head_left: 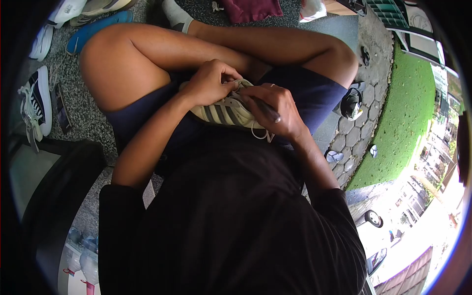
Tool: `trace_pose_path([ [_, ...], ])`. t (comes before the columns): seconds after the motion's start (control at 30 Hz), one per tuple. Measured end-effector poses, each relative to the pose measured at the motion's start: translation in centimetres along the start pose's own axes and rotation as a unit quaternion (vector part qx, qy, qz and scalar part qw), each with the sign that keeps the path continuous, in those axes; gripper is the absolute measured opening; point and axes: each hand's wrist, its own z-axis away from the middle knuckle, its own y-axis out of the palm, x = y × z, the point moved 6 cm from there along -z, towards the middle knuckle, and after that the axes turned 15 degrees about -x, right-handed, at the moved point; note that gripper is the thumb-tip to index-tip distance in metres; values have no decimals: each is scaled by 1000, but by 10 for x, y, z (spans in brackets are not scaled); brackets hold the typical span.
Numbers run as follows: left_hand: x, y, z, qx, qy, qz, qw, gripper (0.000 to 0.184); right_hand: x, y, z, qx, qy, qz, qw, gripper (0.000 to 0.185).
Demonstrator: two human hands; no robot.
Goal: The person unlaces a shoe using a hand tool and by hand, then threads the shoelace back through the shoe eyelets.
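A cream sneaker [212, 114] with dark side stripes lies across my lap, its toe and heel partly covered by my hands. My left hand [210, 84] is closed at the shoe's upper edge, thumb and fingers pinching near the laces. In my right hand [277, 105] is a slim tool with a dark handle [267, 111]; its rounded end shows below my fist, while its working tip is hidden against the shoe. A loose pale lace [260, 136] hangs under the right hand.
To the left are a black-and-white sneaker [42, 101], a blue shoe [98, 30] and other footwear. A maroon cloth [251, 10] lies beyond my crossed legs. Slippers [334, 156] rest on the stone paving at right, beside green turf [408, 98]. Plastic bottles [88, 260] stand lower left.
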Motion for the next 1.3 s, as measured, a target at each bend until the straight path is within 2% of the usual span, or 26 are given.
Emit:
trace_pose_path([
  [0.07,-2,0,0,9,8,-11,1000,19,-5,-5,5,-71,0,-58,996,12],
  [0.2,-7,0,2,9,-18,10,1000,20,-5,-7,11,-67,16,-60,996,10],
  [0.37,-5,0,-1,26,-6,-23,999,20,-1,-6,5,-99,-43,-70,992,14],
  [0.53,0,1,-1,17,11,-11,1000,21,-1,-3,3,-64,-28,-47,996,12],
  [0.63,-7,2,1,48,8,-36,998,20,-1,-1,2,-54,-25,-30,998,8],
  [0.77,-4,2,4,15,28,-33,999,20,6,1,-3,-3,-23,6,1000,9],
  [0.9,0,0,2,-13,29,-21,999,21,2,4,-4,-22,-38,-24,999,7],
  [1.0,-6,1,0,7,50,-33,998,21,-3,3,-1,11,-30,-13,999,8],
  [1.07,-8,1,0,7,44,-34,998,21,-2,-6,4,-70,-29,-80,994,8],
  [1.13,-11,1,1,11,34,-33,999,21,-2,-6,5,-68,-22,-96,993,8],
  [1.2,-10,3,2,53,-13,-32,998,20,3,-7,1,-67,-35,-90,993,7],
  [1.3,-7,1,0,13,31,-25,999,20,3,-5,-1,-34,-17,-72,997,9],
])
